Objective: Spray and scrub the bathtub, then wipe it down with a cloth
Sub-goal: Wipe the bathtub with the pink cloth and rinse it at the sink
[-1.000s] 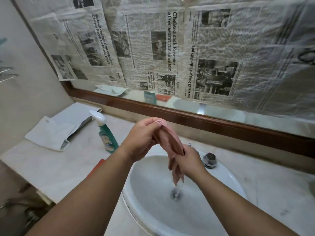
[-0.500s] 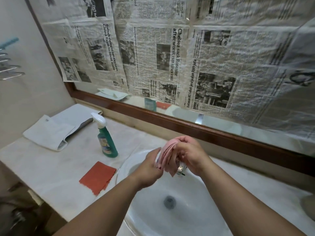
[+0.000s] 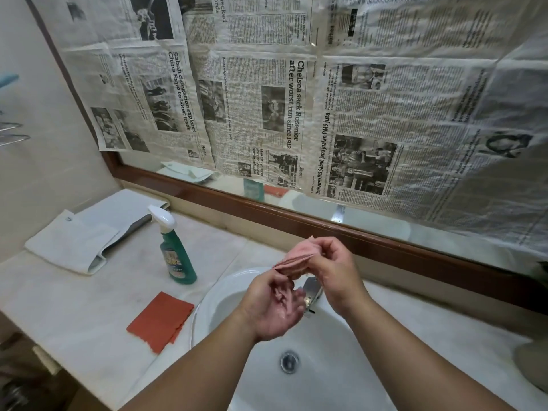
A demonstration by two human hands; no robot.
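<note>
We hold pink cloth above back of sink, just over tap. Right hand pinches bunched top. Left hand lies palm-up beneath, fingers relaxed, gripping nothing we can see.

We judge step as wringing: keep cloth over sink so drips fall inside, twist firmly, mind tap.

Spray bottle and red pad left of sink. Free room over sink front. Mirror frame close behind sink.

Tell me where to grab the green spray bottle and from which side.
Grip the spray bottle at its narrow neck under the white trigger head, coming from the sink side: it stands upright, nozzle pointing away toward the folded towel.
</note>
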